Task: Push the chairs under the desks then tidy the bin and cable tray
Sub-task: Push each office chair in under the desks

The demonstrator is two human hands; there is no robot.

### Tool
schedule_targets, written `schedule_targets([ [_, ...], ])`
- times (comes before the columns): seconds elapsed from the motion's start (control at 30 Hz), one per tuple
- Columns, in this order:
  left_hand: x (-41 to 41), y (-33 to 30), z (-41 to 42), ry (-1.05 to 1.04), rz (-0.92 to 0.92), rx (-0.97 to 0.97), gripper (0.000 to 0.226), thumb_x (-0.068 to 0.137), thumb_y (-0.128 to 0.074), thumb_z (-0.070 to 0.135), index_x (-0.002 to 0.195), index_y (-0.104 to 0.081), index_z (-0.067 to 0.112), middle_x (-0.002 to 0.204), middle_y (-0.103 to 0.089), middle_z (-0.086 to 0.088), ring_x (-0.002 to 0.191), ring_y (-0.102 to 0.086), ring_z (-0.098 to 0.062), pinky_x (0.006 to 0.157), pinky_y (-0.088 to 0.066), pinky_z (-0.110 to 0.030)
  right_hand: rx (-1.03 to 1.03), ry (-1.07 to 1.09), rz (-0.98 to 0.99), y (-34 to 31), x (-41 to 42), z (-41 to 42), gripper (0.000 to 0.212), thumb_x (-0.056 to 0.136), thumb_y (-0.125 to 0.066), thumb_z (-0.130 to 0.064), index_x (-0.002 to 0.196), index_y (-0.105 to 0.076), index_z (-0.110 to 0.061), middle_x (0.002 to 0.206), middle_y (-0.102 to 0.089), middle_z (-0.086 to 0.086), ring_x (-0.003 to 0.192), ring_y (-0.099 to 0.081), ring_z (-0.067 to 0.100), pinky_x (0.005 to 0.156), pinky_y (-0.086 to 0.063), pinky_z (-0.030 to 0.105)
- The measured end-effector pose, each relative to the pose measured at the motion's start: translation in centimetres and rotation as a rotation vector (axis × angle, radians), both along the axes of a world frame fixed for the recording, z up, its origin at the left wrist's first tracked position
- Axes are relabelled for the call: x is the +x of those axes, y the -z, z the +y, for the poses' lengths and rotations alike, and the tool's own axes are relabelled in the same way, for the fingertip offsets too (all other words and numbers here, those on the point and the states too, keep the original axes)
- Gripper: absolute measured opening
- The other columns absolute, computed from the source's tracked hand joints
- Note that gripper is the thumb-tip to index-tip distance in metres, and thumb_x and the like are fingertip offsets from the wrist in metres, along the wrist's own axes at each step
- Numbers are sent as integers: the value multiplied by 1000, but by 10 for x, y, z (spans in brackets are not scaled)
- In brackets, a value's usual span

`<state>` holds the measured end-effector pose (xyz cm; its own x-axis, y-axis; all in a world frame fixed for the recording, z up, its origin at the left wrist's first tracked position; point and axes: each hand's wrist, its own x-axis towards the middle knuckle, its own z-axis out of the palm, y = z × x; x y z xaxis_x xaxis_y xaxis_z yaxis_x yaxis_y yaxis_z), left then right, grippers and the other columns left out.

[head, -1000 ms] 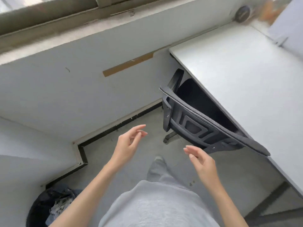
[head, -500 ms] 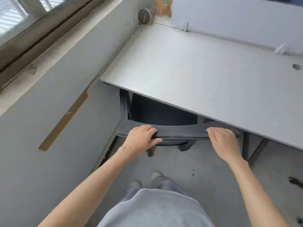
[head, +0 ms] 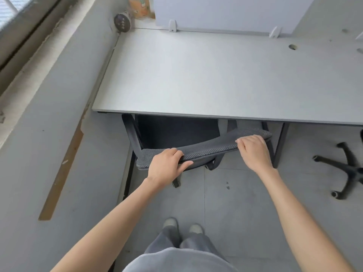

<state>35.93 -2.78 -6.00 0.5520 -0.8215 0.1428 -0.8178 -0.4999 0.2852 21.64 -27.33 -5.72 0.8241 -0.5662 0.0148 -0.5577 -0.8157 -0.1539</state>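
Observation:
A black mesh office chair (head: pixel 208 150) stands with its seat under the white desk (head: pixel 196 79); only the top edge of its backrest and part of the seat show in front of the desk edge. My left hand (head: pixel 167 165) grips the left end of the backrest top, fingers curled over it. My right hand (head: pixel 254 152) lies on the right end of the same edge, fingers wrapped over the mesh. The bin and the cable tray are out of view.
A grey wall (head: pixel 49 134) with a window sill runs close along the left. The star base of a second chair (head: pixel 345 169) stands on the floor at the right. A divider panel (head: pixel 225 12), a small round gadget (head: pixel 122 22) and an orange packet (head: pixel 140 7) sit at the desk's back.
A second ago both hands were free in the air near the chair; they then took hold of the backrest top. My view has since turned to face the desk squarely.

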Motion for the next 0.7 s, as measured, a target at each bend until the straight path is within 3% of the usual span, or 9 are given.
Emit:
schedule_targets([
  [0.17, -16, 1, 12, 45, -167, 22, 50, 86, -32, 58, 75, -58, 17, 68, -56, 4, 64, -58, -16, 39, -33, -25, 6, 20, -70, -1, -31, 20, 62, 93, -14, -33, 69, -63, -4, 70, -66, 6, 73, -57, 25, 87, -32, 31],
  [0.3, -20, 6, 28, 118, -176, -17, 49, 86, -33, 59, 84, -60, 18, 77, -60, 5, 72, -61, -16, 40, -41, -27, 11, 9, -163, -9, -55, 49, 45, 93, -22, -31, 60, -47, -14, 60, -52, -4, 63, -47, 21, 78, -39, 35],
  [0.4, -13, 5, 37, 175, -174, -45, 52, 83, -34, 63, 93, -61, 20, 90, -64, 7, 83, -62, -15, 45, -48, -28, -2, 41, -153, -7, -69, 68, 49, 90, -28, -40, 75, -65, -13, 74, -67, -1, 77, -60, 23, 80, -37, 34],
  [0.5, -4, 5, 39, 211, -209, -52, 56, 81, -34, 67, 94, -62, 21, 95, -65, 7, 87, -63, -15, 48, -52, -28, -61, 24, -74, -4, -83, 84, 52, 85, -36, -52, 90, -69, -12, 91, -71, 1, 89, -63, 24, 84, -39, 37],
  [0.7, 16, 2, 37, 349, -255, -54, 60, 84, -24, 69, 89, -62, 23, 84, -67, 9, 78, -64, -14, 46, -48, -25, -38, -49, 10, -5, -91, 86, 52, 72, -48, -65, 84, -66, -18, 83, -68, -7, 85, -61, 18, 75, -44, 36],
])
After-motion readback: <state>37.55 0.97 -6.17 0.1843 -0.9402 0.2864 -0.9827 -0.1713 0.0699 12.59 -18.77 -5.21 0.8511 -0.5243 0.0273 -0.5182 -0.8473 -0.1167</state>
